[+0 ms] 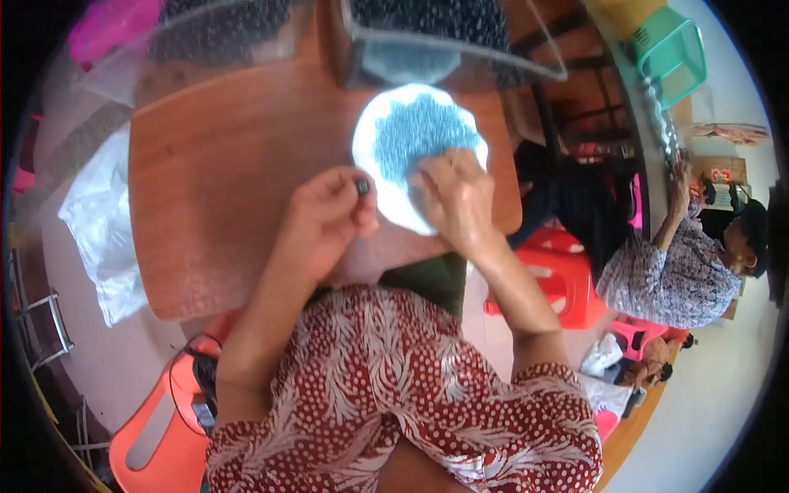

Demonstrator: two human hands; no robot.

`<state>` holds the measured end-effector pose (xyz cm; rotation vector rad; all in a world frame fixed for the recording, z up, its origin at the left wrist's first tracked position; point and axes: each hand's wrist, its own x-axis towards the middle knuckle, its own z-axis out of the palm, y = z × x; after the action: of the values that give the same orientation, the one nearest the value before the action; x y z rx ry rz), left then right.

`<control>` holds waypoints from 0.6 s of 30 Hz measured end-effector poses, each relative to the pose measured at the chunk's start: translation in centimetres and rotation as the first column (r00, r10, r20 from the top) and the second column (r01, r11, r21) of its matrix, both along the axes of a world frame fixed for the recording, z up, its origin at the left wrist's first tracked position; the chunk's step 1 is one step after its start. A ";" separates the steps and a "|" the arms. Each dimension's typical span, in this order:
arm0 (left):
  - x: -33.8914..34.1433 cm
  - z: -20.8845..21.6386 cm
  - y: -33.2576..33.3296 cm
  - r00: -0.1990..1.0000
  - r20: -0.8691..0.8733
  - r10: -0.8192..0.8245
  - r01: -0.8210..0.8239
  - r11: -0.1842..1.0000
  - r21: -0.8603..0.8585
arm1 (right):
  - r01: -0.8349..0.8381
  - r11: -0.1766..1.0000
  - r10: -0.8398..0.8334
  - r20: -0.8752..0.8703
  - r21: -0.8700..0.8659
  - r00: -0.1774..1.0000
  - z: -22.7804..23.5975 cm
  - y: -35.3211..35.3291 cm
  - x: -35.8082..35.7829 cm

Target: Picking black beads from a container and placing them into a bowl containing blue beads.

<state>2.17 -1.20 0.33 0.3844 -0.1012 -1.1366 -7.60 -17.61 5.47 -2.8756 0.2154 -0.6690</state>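
Observation:
A white plate with a scalloped rim (366, 135) lies on the brown wooden table (218, 172). A heap of fine, shiny, silvery-blue slivers (419, 127) fills its middle; they look like small pins, but their kind is unclear. My right hand (458, 197) reaches over the plate's near right side, fingers bent and pressed together at the heap's edge. What those fingertips hold, if anything, is hidden. Left of the plate, my left hand (333, 209) pinches a small dark piece (362, 187) between thumb and forefinger, held above the table.
A dark box with a clear sheet (411, 53) stands behind the plate. White sacking (107, 222) hangs beside the table's left edge. To the right are a red stool (567, 275) and a seated person (674, 271) at another table. An orange chair (156, 423) stands at lower left.

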 end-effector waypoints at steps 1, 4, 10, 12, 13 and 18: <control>0.0 0.0 -0.1 0.999 -0.048 -0.015 0.016 1.000 0.015 | -0.013 0.999 0.012 0.027 0.043 1.000 0.3 0.0 0.0; 0.4 1.6 -0.2 0.999 0.028 -0.037 0.034 0.992 0.119 | -0.078 0.988 0.059 0.143 0.131 0.988 2.3 -0.6 0.8; 2.2 3.1 -1.3 0.992 0.109 -0.070 0.056 0.991 0.120 | -0.076 0.988 0.038 0.269 0.134 0.962 9.7 -4.1 5.5; 2.7 2.4 -1.6 0.991 0.104 -0.079 0.068 0.993 0.100 | -0.129 0.974 0.077 0.265 0.186 0.961 10.2 -6.2 8.6; 2.9 1.9 -1.6 0.993 0.082 -0.079 0.073 0.994 0.077 | -0.087 0.954 0.049 0.139 0.287 0.989 10.3 -7.1 10.0; 3.7 1.2 -1.9 0.993 0.087 -0.083 0.074 0.992 0.097 | -0.013 0.853 0.184 -0.277 0.522 0.943 7.3 -13.4 17.4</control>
<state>5.85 -3.10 1.53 0.5195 -0.1440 -1.2047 9.83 -30.97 12.78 -2.4263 0.2419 -0.0899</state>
